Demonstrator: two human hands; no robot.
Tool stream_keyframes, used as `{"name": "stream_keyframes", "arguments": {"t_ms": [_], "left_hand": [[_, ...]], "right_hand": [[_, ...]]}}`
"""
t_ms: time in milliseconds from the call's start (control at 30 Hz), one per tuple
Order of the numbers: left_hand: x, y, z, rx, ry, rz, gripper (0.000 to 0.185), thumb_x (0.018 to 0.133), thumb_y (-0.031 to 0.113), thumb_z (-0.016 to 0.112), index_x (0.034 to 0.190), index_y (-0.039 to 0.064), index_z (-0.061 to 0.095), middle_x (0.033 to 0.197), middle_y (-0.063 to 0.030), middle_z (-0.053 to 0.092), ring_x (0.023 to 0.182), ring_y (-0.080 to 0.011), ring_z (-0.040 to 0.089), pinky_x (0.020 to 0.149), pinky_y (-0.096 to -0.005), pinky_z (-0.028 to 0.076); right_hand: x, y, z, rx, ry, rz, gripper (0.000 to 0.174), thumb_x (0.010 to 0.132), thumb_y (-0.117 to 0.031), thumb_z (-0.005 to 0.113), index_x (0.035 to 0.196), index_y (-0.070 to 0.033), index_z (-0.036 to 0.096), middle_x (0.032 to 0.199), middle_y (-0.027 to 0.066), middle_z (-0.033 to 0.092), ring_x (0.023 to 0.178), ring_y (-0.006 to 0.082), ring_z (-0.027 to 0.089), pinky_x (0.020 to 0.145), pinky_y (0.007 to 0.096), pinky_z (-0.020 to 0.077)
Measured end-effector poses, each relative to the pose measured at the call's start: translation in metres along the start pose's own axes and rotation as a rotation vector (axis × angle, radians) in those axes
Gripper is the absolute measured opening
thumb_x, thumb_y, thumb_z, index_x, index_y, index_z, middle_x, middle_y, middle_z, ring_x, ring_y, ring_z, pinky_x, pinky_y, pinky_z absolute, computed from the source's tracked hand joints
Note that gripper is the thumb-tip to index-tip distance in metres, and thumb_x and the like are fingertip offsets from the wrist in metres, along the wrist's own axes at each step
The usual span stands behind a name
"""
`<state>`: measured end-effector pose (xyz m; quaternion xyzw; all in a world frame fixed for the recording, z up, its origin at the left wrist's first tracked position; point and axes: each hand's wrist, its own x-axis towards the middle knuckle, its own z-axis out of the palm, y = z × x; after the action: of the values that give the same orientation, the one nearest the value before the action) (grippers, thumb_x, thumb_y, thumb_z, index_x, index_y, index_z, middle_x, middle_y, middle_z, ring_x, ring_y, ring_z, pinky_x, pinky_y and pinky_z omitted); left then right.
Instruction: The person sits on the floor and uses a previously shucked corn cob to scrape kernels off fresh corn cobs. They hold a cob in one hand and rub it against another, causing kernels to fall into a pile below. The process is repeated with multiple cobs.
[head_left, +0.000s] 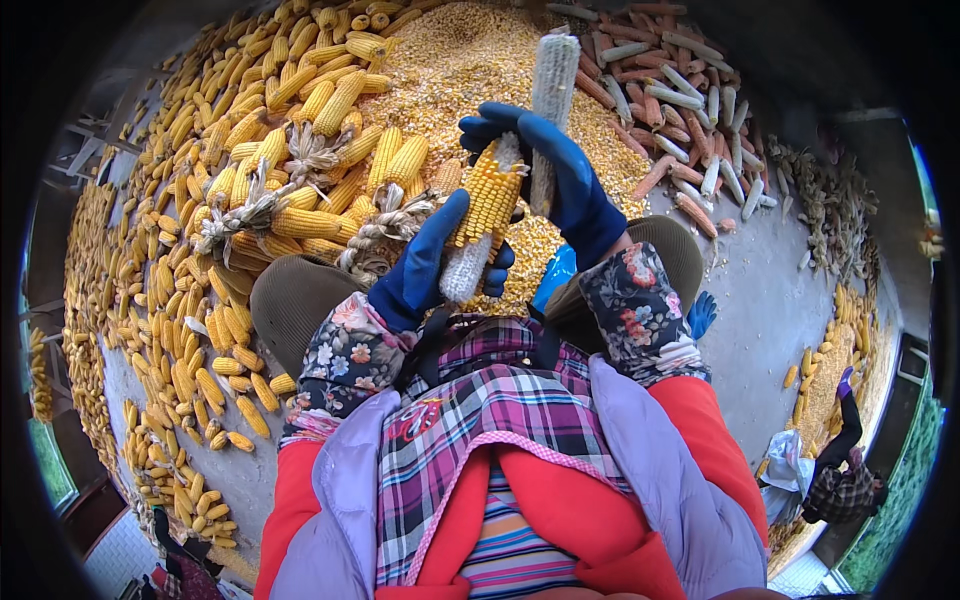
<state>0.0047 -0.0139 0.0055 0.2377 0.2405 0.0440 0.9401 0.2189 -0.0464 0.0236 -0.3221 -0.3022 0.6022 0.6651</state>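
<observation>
My left hand (424, 262), in a blue glove, grips the lower part of a maize ear (489, 196) held at a slant over my lap. Its middle keeps rows of yellow kernels; both ends are stripped to pale cob. My right hand (566, 161), also gloved, curves around the ear's upper end, partly hiding it. A bare grey-white corn cob (555, 79) stands nearly upright in this hand, between thumb and palm. Just below and beyond both hands lies a heap of loose maize kernels (472, 60).
Unshelled maize ears (300, 86), some tied by braided husks (386, 229), pile up at left. Stripped cobs (675, 97) lie at upper right. A blue glove (702, 315) rests on the concrete floor (757, 300). Other people (844, 480) are at the lower right and lower left edges.
</observation>
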Motion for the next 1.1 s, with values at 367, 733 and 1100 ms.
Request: {"name": "stream_keyframes", "arguments": {"t_ms": [367, 733, 1100], "left_hand": [[0.046, -0.046, -0.035, 1.183, 0.497, 0.400, 0.085, 0.089, 0.060, 0.070, 0.140, -0.005, 0.052, 0.105, -0.0265, 0.071, 0.096, -0.0347, 0.071, 0.081, -0.0390, 0.055], [0.012, -0.009, 0.009, 0.052, 0.166, -0.098, 0.062, 0.100, 0.069, 0.047, 0.123, 0.013, 0.062, 0.085, -0.0093, 0.068, 0.063, -0.0202, 0.064, 0.058, -0.0329, 0.055], [0.045, -0.036, -0.007, 1.221, 0.645, 0.374, 0.062, 0.097, 0.049, 0.067, 0.132, -0.001, 0.058, 0.101, -0.0130, 0.072, 0.090, -0.0252, 0.070, 0.082, -0.0347, 0.054]], "right_hand": [[0.011, 0.051, -0.037, 0.007, 0.560, 0.188, 0.025, 0.101, -0.022, 0.061, 0.110, 0.000, 0.065, 0.088, 0.0089, 0.066, 0.081, 0.0244, 0.069, 0.079, 0.0417, 0.0588], [0.002, 0.033, -0.027, -0.026, -0.013, -0.042, 0.045, 0.108, -0.030, 0.049, 0.138, 0.004, 0.053, 0.115, 0.0133, 0.066, 0.108, 0.0259, 0.066, 0.101, 0.0413, 0.0525], [0.018, 0.050, -0.038, 0.051, 0.609, 0.200, 0.035, 0.090, -0.027, 0.074, 0.108, 0.002, 0.067, 0.086, 0.0107, 0.069, 0.083, 0.0244, 0.069, 0.082, 0.0378, 0.0558]]}}
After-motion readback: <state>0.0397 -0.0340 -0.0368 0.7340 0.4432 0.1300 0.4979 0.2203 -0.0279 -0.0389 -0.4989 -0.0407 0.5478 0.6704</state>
